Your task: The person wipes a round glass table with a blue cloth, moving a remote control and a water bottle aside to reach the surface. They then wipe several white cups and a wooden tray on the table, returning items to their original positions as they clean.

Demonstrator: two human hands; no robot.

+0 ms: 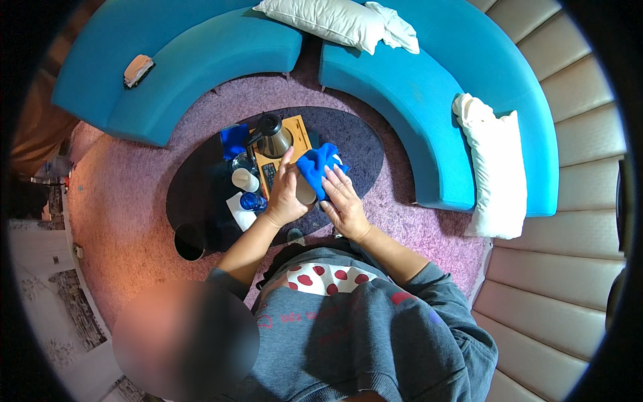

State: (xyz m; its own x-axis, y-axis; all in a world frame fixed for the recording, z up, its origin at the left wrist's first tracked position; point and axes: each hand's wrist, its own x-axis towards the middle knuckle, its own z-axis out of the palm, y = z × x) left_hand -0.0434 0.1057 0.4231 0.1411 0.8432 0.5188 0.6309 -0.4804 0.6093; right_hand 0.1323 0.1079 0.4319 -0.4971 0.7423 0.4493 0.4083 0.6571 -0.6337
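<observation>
In front of me, above the near side of the dark oval table (348,134), my left hand (287,196) is closed around a pale, round-sided vessel that looks like a cup (306,192). A bright blue cloth (316,167) is draped over the vessel's far end. My right hand (345,209) presses the cloth against it, fingers bent over the fabric. A bit of the pale surface shows past the cloth; the rest is hidden by cloth and fingers.
A wooden tray (297,128) bears a steel kettle (273,137) with a black lid. Left of it are a white cup (245,180), a blue glass (252,202), white paper (241,214) and a folded blue item (234,141). A black bin (189,242) and curved turquoise sofa (429,100) surround the table.
</observation>
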